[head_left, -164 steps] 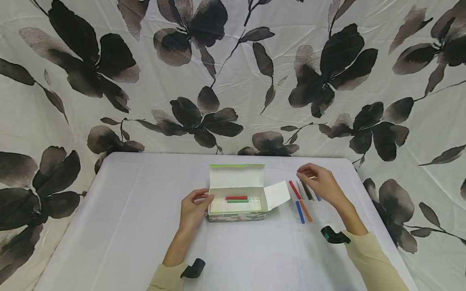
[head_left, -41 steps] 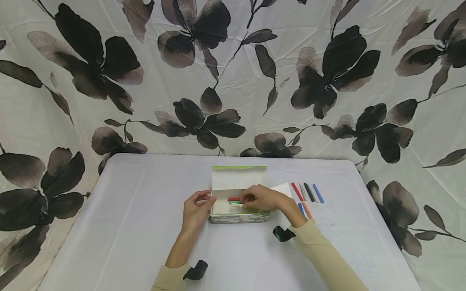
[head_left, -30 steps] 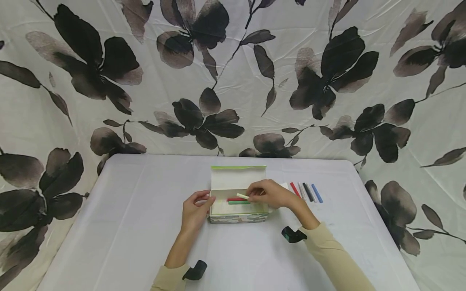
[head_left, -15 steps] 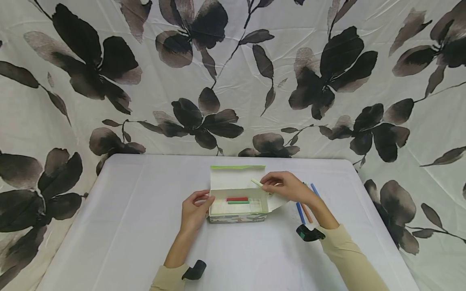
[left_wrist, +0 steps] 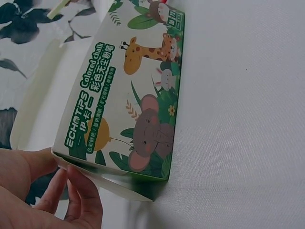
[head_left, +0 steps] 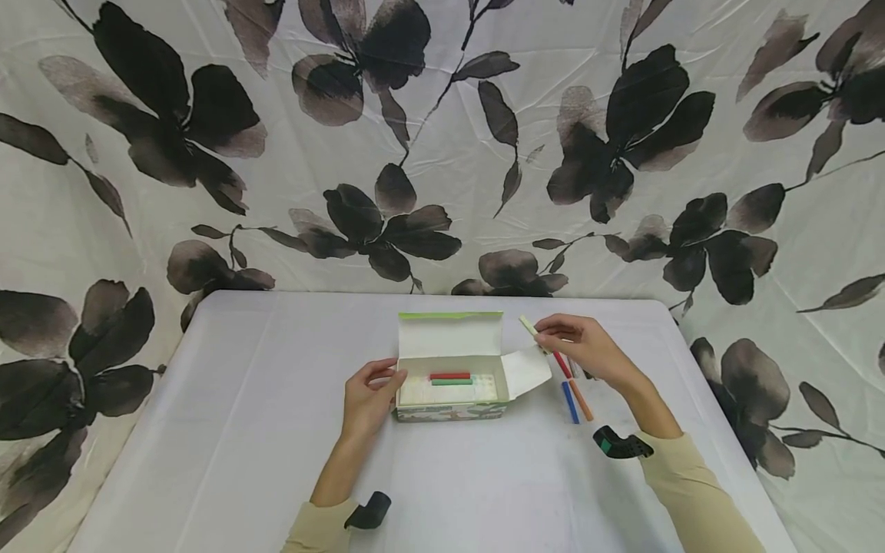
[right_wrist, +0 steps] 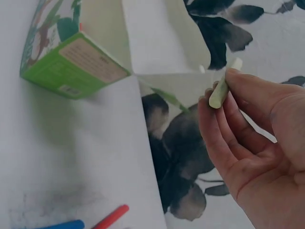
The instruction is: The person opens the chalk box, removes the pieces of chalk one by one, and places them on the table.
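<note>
My left hand (head_left: 369, 399) holds the left end of an open colored chalk box (head_left: 449, 413). Its thumb and fingers pinch the end by the side flap, as the left wrist view shows; the printed front (left_wrist: 128, 95) has animals on it. A red chalk stick (head_left: 449, 376) and a green chalk stick (head_left: 451, 382) lie side by side on top inside. To the right of the box, my right hand (head_left: 588, 349) pinches a pale green piece of chalk (right_wrist: 225, 88) between thumb and fingertips, held up above the table near the right flap.
The lid (head_left: 449, 336) stands raised at the back, and a white side flap (head_left: 527, 372) sticks out right. Red (head_left: 563, 365), blue (head_left: 570, 402) and orange sticks (head_left: 581, 401) lie on the white table (head_left: 263, 430), others partly hidden under my right hand. A floral cloth (head_left: 442, 153) hangs behind.
My right hand, down in the box 1.4 seconds ago with the pale chalk, has lifted it out and moved right, past the flap. My left hand stays at the box's left end.
</note>
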`<state>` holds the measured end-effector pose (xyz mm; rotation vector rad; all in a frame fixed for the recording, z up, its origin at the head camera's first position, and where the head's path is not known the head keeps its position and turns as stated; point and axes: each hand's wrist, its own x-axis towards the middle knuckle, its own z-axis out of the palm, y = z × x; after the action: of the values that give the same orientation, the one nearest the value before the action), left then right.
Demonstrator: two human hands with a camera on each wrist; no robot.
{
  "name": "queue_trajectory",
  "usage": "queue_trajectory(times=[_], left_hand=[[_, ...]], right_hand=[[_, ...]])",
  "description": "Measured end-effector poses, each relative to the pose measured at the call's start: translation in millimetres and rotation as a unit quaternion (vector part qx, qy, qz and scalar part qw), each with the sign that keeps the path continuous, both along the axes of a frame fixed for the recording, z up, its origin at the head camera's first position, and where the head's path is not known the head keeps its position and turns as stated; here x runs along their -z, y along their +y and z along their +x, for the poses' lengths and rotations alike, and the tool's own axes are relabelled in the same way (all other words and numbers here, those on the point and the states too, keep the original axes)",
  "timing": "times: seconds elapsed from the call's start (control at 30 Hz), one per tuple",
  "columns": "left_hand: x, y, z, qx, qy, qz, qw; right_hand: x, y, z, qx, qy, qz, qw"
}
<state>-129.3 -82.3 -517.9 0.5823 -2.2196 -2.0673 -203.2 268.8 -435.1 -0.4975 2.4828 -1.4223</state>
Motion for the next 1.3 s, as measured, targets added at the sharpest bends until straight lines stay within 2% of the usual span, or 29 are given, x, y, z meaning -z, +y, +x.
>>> queue_trajectory(times=[0.3,0.57,0.83,1.03,1.3], left_hand=[[-0.1,-1.2,0.2,0.001,0.006,-0.002,1.0000],[0.9,-1.5,-1.3,-0.006,0.006,0.001,1.0000],[0.6,-1.1,-0.4,0.000,0.004,0.001,1.0000],[0.6,-1.7,-0.3,-0.002,0.005,0.000,1.0000],[2.0,-1.6,-1.4,-0.004,0.005,-0.001,1.0000]], right_hand=[[12.6,26.6,6.4,0.043,-0.010,0.004,0.9990],[27.1,45.5,18.9,0.078,-0.022,0.020,0.9965],[51.6,69.1,28.0,0.113,-0.037,0.031,0.9924],[70.0,82.3,34.6,0.129,-0.051,0.047,0.9892],[85.9,92.6,43.9,0.132,-0.064,0.070,0.9867]])
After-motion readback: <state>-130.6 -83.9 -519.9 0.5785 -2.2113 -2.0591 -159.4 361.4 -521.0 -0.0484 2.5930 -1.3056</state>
